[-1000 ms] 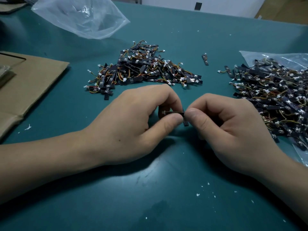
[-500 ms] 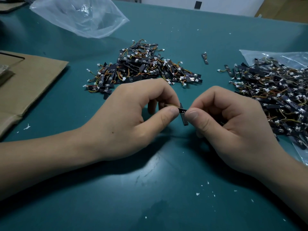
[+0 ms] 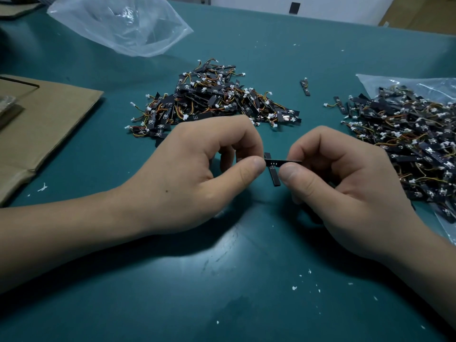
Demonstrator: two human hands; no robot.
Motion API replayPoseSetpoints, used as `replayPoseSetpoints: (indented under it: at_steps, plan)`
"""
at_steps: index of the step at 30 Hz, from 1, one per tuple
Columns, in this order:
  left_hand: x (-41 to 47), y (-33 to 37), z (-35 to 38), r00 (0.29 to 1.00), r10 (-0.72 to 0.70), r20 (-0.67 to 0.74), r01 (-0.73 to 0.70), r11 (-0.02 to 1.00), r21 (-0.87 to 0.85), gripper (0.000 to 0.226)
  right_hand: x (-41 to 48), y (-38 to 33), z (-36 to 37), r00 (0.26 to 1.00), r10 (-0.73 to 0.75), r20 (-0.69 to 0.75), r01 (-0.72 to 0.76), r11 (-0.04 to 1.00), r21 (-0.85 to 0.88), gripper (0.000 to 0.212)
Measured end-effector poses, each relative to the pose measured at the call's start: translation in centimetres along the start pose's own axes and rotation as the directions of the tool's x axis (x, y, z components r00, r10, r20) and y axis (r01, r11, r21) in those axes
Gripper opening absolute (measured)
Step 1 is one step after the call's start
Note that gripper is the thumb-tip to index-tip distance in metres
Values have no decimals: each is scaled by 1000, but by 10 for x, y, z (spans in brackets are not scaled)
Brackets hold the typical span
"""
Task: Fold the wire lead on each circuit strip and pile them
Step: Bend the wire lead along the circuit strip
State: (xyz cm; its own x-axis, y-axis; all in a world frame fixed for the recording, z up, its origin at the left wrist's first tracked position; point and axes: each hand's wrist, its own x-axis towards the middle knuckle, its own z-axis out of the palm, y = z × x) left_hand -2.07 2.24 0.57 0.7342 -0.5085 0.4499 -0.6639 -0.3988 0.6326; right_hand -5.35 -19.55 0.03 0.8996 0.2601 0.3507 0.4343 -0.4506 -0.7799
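A small black circuit strip (image 3: 274, 163) is held level between my two hands above the green table (image 3: 222, 280). My left hand (image 3: 197, 169) pinches its left end between thumb and fingers; its wire lead is hidden there. My right hand (image 3: 345, 183) pinches its right end. A second black strip (image 3: 275, 177) lies on the table just beneath, pointing toward me. A pile of strips with orange and yellow leads (image 3: 214, 102) lies behind my left hand. A larger heap of strips (image 3: 409, 137) spreads over a clear bag to the right.
A crumpled clear plastic bag (image 3: 123, 23) lies at the back left. Flat brown cardboard (image 3: 42, 127) covers the left edge. One stray strip (image 3: 305, 86) lies between the two heaps. White specks dot the table near me.
My hands have drawn slightly apart, so more of the held strip shows between my thumbs. The strip now lies level across the gap.
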Motion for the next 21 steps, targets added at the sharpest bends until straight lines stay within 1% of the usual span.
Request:
replayPoseSetpoints:
  at_steps: [5,9,12,16,21]
  plan:
    - [0,0,-1,1000,5,13,-5,1000,-8,7,0,0,-1,1000,-8,5,8,1000,-3,10]
    - [-1,0,1,999,28,39,-28,1000,-13,5,-1,-1,-2,999,-31,18,31,1000,4,14]
    - [-1,-1,0,999,8,34,-7,999,-50,5,-1,-1,-2,1000,-27,14,27,999,19,13]
    - [0,-1,-1,998,10,62,-7,999,-43,6,-1,0,-2,999,-30,32,30,1000,1,13]
    - [0,0,-2,998,1,63,3,998,-59,5,-2,1,-3,999,-29,41,28,1000,9,13]
